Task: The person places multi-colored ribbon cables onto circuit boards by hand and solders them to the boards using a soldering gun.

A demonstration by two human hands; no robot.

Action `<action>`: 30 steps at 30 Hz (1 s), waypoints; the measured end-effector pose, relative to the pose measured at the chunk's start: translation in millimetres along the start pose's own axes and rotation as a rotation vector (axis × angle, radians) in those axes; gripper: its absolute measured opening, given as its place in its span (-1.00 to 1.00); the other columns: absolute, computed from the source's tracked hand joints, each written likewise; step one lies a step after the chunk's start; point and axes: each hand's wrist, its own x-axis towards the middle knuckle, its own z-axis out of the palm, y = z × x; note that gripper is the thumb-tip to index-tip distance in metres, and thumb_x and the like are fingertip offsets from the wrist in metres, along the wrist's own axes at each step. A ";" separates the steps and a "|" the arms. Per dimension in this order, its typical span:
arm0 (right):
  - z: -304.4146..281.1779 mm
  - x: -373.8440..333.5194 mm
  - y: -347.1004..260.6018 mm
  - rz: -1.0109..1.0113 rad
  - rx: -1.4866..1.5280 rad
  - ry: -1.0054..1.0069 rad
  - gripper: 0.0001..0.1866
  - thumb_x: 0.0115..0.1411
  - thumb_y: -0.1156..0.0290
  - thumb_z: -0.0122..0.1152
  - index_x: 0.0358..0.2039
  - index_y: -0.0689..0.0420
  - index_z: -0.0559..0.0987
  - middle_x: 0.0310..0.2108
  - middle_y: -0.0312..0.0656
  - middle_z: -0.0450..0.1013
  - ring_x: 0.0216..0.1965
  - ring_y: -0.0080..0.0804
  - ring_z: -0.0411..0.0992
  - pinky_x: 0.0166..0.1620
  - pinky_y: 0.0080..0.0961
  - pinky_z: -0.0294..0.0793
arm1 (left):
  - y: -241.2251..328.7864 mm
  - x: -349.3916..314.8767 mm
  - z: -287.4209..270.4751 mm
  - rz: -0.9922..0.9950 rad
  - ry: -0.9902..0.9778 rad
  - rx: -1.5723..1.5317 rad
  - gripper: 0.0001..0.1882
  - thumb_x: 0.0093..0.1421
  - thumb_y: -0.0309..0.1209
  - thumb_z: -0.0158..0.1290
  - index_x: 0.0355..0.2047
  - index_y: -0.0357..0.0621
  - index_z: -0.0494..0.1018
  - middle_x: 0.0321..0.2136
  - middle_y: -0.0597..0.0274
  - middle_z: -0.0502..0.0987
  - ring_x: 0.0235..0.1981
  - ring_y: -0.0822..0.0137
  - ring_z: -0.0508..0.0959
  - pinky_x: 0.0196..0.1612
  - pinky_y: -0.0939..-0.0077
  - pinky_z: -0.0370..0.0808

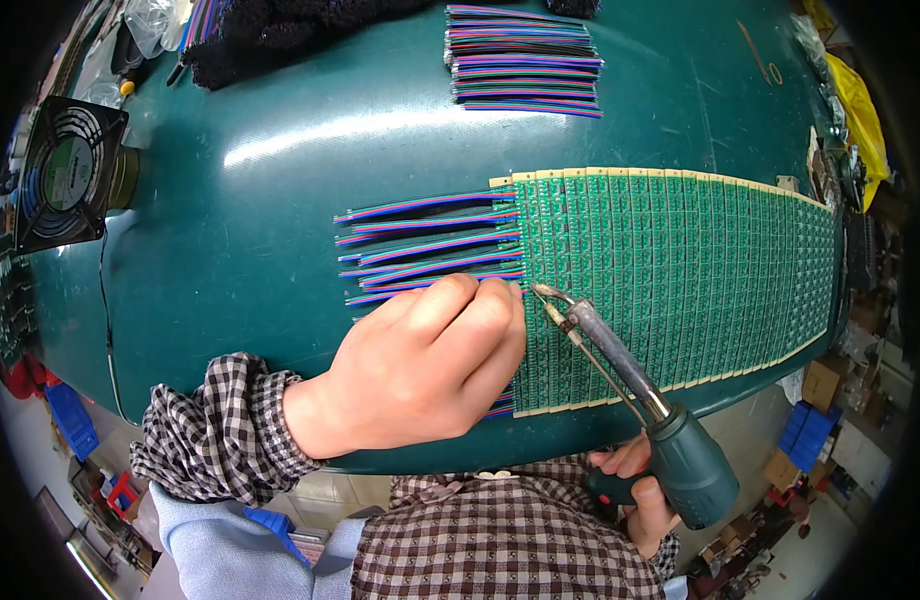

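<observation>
My left hand (420, 360) is closed in a pinch at the left edge of a panel of green circuit boards (670, 280). It grips a strip of coloured ribbon wire, mostly hidden by the fingers. Beyond it, several ribbon wires (430, 243) in blue, red, green and black lie side by side, their right ends meeting the panel's edge. My right hand (640, 490) is wrapped round the handle of a dark green soldering gun (692, 465). Its bent hot tip (543, 290) and a thin feed tube come together over the board edge, just right of my left fingertips.
A bundle of ribbon wires (525, 62) lies at the back of the green table (280, 230). A black square fan (72, 175) stands at the left, its cord running toward the front edge. Dark wire bundles (280, 40) are heaped far left; a yellow bag (858, 130) is far right.
</observation>
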 end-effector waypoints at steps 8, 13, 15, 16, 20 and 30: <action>0.0 1.3 -0.7 0.003 0.007 -0.006 -0.44 0.15 0.14 0.32 -0.15 0.45 0.42 -0.44 -0.07 0.40 -0.39 -0.26 0.48 -0.17 -0.20 0.65 | -0.2 -0.3 0.7 0.014 -0.003 -0.008 -0.59 -0.23 -0.51 0.15 -0.28 -0.39 0.58 -0.31 0.11 0.48 -0.40 0.26 0.54 -0.41 0.50 0.52; 1.5 2.6 -2.0 0.008 -0.004 -0.010 -0.46 0.16 0.14 0.32 -0.18 0.43 0.43 -0.45 -0.06 0.40 -0.38 -0.26 0.48 -0.16 -0.20 0.65 | 0.1 -0.9 0.8 0.014 -0.014 -0.014 -0.59 -0.24 -0.51 0.15 -0.28 -0.39 0.58 -0.30 0.11 0.47 -0.38 0.26 0.54 -0.40 0.50 0.52; 2.2 2.3 -2.0 0.012 0.001 0.010 -0.47 0.16 0.14 0.32 -0.20 0.42 0.43 -0.45 -0.06 0.40 -0.38 -0.26 0.48 -0.16 -0.20 0.65 | 0.3 -0.5 0.0 0.011 -0.020 -0.017 -0.59 -0.23 -0.51 0.15 -0.28 -0.39 0.58 -0.30 0.11 0.47 -0.38 0.26 0.54 -0.39 0.49 0.52; 1.4 2.2 -1.4 0.009 -0.003 0.001 -0.48 0.16 0.13 0.32 -0.22 0.41 0.44 -0.45 -0.06 0.39 -0.38 -0.26 0.48 -0.16 -0.20 0.65 | 0.5 -0.4 -0.5 0.008 -0.026 -0.019 -0.59 -0.23 -0.50 0.15 -0.28 -0.39 0.57 -0.29 0.12 0.47 -0.37 0.26 0.54 -0.39 0.49 0.53; 3.8 3.2 -4.3 0.014 -0.021 -0.022 -0.50 0.15 0.11 0.33 -0.29 0.38 0.45 -0.46 -0.06 0.39 -0.38 -0.26 0.48 -0.15 -0.21 0.64 | 0.3 -2.2 -2.0 0.001 -0.032 -0.015 -0.58 -0.23 -0.50 0.15 -0.27 -0.39 0.58 -0.29 0.12 0.47 -0.36 0.26 0.54 -0.37 0.49 0.53; 2.6 1.2 -0.7 0.037 -0.027 0.005 -0.47 0.12 0.09 0.36 -0.30 0.37 0.44 -0.46 -0.07 0.39 -0.38 -0.25 0.48 -0.16 -0.18 0.64 | 0.1 -0.4 -0.8 0.011 -0.029 -0.015 -0.58 -0.23 -0.50 0.15 -0.26 -0.38 0.58 -0.29 0.12 0.47 -0.37 0.26 0.54 -0.40 0.50 0.52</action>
